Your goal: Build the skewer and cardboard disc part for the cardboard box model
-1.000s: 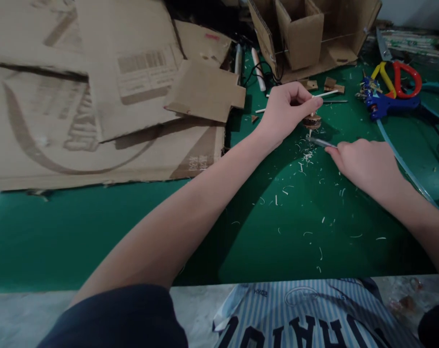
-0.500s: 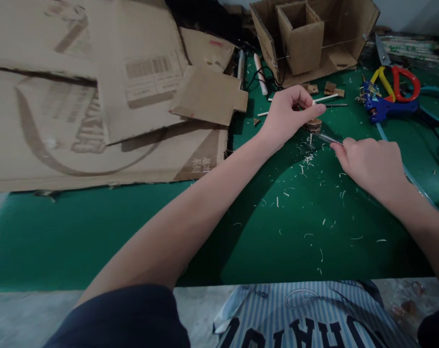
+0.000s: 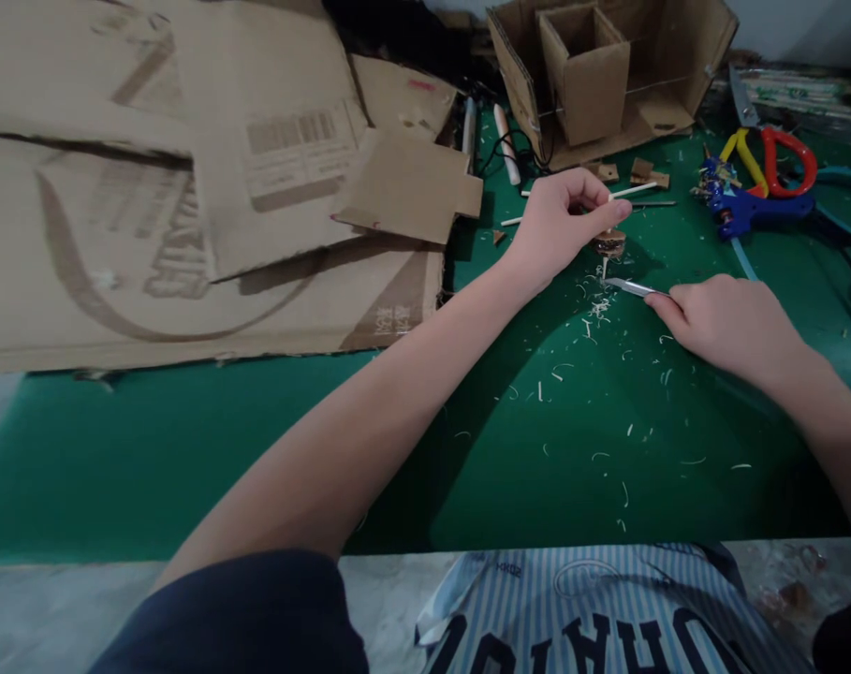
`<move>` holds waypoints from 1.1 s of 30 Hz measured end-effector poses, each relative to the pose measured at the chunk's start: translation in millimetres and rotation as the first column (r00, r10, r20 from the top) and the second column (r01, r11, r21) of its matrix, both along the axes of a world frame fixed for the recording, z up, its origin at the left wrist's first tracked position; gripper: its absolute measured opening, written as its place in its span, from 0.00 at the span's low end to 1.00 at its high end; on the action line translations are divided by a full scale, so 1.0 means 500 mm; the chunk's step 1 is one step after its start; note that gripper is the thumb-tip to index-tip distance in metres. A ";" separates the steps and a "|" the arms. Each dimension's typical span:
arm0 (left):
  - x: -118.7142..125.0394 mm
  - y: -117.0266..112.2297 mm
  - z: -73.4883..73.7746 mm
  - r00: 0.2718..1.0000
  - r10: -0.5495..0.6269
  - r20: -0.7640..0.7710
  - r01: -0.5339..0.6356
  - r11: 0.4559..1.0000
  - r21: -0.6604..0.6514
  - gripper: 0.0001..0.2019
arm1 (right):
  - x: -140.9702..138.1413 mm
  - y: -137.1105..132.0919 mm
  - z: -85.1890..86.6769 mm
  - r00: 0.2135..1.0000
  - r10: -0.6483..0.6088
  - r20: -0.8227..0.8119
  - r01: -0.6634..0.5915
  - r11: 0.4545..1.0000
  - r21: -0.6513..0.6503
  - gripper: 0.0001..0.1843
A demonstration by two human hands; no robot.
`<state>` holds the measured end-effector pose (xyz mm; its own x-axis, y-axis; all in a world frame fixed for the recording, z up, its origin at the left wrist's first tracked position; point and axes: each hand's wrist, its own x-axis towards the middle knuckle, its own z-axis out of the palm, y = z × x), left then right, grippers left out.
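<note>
My left hand (image 3: 562, 225) is closed around a thin wooden stick with a small round brown cardboard disc (image 3: 608, 243) on it, held upright so its tip touches the green mat (image 3: 186, 459). My right hand (image 3: 720, 318) is closed on a knife, and its thin metal blade (image 3: 628, 286) points left at the stick's lower tip just under the disc. Pale shavings (image 3: 594, 309) lie scattered on the mat beneath and in front of both hands.
Large flattened cardboard sheets (image 3: 172, 187) cover the left of the mat. An open cardboard box construction (image 3: 594, 65) stands at the back. Red and yellow scissors (image 3: 776, 154), a blue tool (image 3: 740, 206) and loose sticks (image 3: 636, 192) lie at the right.
The knife blade has slid down and slightly toward me along the stick's tip. My left hand has stayed in place holding the stick.
</note>
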<state>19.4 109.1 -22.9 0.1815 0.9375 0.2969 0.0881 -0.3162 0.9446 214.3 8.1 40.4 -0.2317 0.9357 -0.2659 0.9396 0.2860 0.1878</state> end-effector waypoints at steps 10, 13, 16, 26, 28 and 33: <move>0.000 -0.010 0.011 1.000 -0.011 -0.003 0.011 0.999 -0.051 0.10 | 0.011 0.028 -0.028 1.000 0.008 -0.016 -0.005 0.983 0.186 0.37; 0.001 -0.011 0.013 1.000 -0.012 0.006 0.013 0.997 -0.072 0.10 | -0.001 0.023 -0.025 1.000 0.001 0.002 -0.001 0.986 0.164 0.38; 0.003 -0.011 0.012 1.000 0.000 0.020 0.001 0.996 -0.085 0.10 | -0.010 0.013 -0.011 0.999 0.020 0.034 -0.024 0.994 0.103 0.38; 0.004 -0.013 0.016 1.000 0.005 0.013 -0.004 0.997 -0.071 0.11 | -0.004 0.012 -0.007 1.000 -0.007 0.015 0.005 0.988 0.151 0.37; 0.003 -0.012 0.014 1.000 0.008 0.014 -0.007 0.998 -0.059 0.11 | -0.011 0.011 -0.007 1.000 -0.013 0.013 0.012 0.994 0.108 0.35; 0.001 -0.010 0.011 1.000 0.008 0.018 -0.007 0.998 -0.056 0.11 | -0.021 -0.001 0.010 0.997 0.015 0.076 -0.015 1.000 0.003 0.34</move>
<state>19.8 104.3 -17.5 0.1696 0.9539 0.2476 0.0730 -0.2627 0.9621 203.6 7.4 45.3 -0.2249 0.9332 -0.2801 0.9181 0.2992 0.2599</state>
